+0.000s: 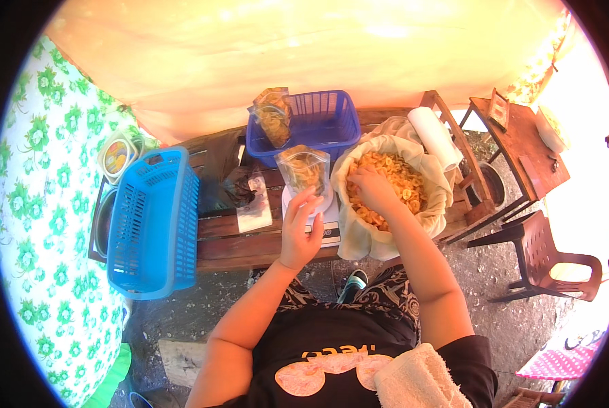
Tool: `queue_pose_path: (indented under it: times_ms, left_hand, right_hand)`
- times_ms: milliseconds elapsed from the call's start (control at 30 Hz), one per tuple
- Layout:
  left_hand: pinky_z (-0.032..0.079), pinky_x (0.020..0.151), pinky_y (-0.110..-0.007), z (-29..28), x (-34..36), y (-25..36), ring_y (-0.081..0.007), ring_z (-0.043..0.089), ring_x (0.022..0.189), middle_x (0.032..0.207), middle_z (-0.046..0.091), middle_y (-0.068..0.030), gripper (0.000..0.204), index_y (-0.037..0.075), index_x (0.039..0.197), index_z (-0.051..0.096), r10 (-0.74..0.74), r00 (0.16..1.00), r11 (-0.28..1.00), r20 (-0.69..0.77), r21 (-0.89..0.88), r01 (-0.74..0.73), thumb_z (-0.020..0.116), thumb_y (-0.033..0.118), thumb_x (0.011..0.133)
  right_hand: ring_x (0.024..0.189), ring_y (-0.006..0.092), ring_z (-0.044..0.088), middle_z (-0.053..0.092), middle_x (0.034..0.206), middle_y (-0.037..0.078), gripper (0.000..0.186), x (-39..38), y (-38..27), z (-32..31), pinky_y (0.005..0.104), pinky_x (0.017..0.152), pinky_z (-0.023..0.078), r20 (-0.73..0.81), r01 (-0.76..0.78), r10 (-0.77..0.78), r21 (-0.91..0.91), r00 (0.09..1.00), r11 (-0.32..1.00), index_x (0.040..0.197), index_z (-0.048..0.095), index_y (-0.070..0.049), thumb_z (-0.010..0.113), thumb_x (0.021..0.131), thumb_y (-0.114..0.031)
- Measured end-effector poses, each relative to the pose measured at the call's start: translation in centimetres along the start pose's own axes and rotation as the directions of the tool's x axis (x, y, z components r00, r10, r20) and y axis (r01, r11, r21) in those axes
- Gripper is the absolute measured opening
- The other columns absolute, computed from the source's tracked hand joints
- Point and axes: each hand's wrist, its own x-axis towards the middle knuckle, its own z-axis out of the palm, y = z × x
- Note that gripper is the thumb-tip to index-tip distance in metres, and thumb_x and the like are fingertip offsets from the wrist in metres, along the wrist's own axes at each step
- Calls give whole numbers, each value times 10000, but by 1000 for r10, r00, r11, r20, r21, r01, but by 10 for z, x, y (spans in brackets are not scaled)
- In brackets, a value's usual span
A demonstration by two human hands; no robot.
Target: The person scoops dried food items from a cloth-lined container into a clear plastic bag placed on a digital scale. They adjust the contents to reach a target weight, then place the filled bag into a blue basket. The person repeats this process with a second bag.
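On the right of the table [223, 254], the right hand [371, 187] reaches down into chips [408, 182]; its grip cannot be told. Left of it, the left hand [300, 234] hovers, loosely spread, close to a bag [305, 170].

Light-blue slatted basket [149, 224]: across the left end of the counter [226, 253], jutting past the front edge. Tub [119, 156] with colourful contents or lid, can't tell: by the back left corner. White roll [435, 138]: at the right end, toward the back. Off the right end: brown side table [546, 173], pale bag [551, 129] at its far edge. Brown plastic chair [544, 251]: on the floor [467, 292], past the front right corner. Orange sheet [304, 54] behind the back edge; green-flowered sheet [46, 224] off the left end. Pink dotted cloth [566, 357]: well apart, front right.
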Motion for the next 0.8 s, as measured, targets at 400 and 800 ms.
queue_pose_path:
  times_ms: [400, 800]
  left_hand:
    - [538, 783, -321, 3, 1, 3, -287, 622, 1038, 1240, 575, -163, 273, 3, 1137, 619, -20, 999, 999, 41, -26, 21, 572, -53, 873]
    - [519, 723, -290, -12, -1, -10, -232, 617, 982, 1200, 603, -132, 259, 16, 1120, 635, -149, 987, 988, -52, -38, 147, 548, -72, 893]
  right_hand:
    - [1005, 322, 604, 639, 1022, 135, 240, -17, 32, -14, 407, 879, 490, -42, -166, 169, 54, 985, 985, 1047, 725, -106, 664, 815, -129]
    - [874, 269, 665, 686, 966, 133, 331, -18, 21, -23, 383, 781, 517, 238, -443, 383, 299, 892, 845, 1136, 684, -56, 690, 859, -235]
